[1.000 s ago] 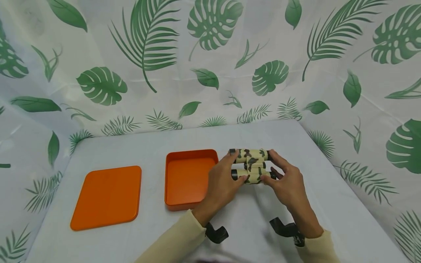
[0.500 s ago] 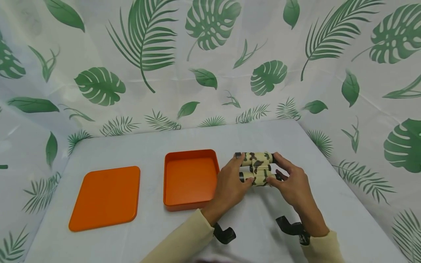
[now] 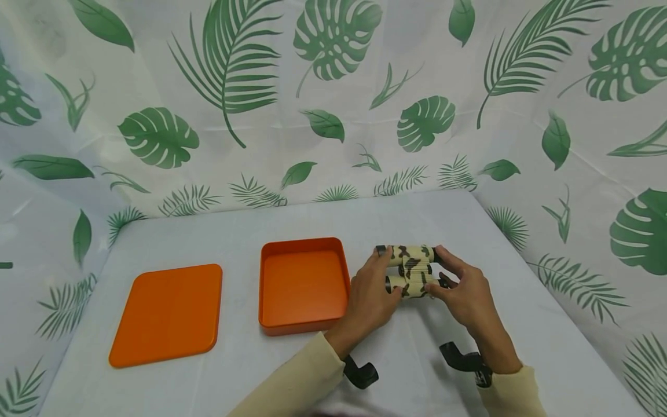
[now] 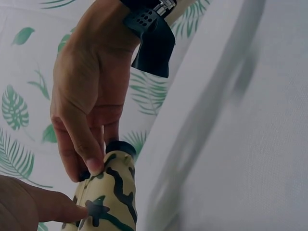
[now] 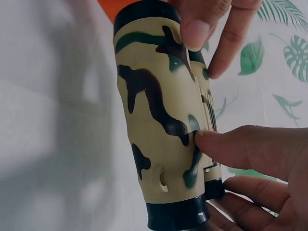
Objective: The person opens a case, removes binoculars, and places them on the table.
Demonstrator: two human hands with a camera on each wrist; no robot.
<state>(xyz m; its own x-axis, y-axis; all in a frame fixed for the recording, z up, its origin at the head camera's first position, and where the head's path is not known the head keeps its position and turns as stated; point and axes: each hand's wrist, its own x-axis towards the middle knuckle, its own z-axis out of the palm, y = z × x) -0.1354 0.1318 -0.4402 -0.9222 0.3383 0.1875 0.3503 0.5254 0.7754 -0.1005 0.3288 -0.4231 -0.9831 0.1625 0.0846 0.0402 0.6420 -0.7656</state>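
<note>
Both hands hold a pair of binoculars [image 3: 414,268] in tan camouflage with black end rims, raised over the table. My left hand [image 3: 371,289] grips the left ends of the barrels, its thumb low on the near barrel. At the right ends, my right hand [image 3: 464,289] has its thumb on the near barrel and fingers around the far side. In the right wrist view, the near barrel of the binoculars [image 5: 159,106] fills the middle, with a small strap loop near one end. The left wrist view shows the right hand [image 4: 91,96] at the far end.
Left of the hands stands an open orange box [image 3: 302,286] with nothing in it. Farther left, its flat orange lid [image 3: 167,315] lies on the white table [image 3: 239,370]. Leaf-patterned cloth [image 3: 260,87] rises behind and at both sides.
The binoculars and both hands have shifted right and slightly nearer the person. The left hand now overlaps less of the orange box, whose lid stays in place.
</note>
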